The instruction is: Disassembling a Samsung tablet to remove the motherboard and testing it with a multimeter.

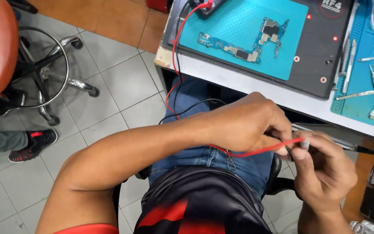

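Observation:
My left hand (pixel 249 123) and my right hand (pixel 323 169) meet over my lap, just below the desk's front edge. My left hand pinches a thin red test lead (pixel 247 153) and a black lead runs beside it. My right hand's fingertips close on the small pale end of the red lead (pixel 304 144). Both leads run up over the desk edge to a dark meter (pixel 206 6) at the top. On a teal mat (pixel 243 32) lies an L-shaped blue circuit board (pixel 249 41), untouched.
A dark work mat (pixel 325 52) and a second teal mat (pixel 364 82) with tweezers, a screwdriver and a white cable sit on the white desk (pixel 256 84). A chrome-based stool (pixel 40 65) and another person's shoe (pixel 33 145) are on the tiled floor at left.

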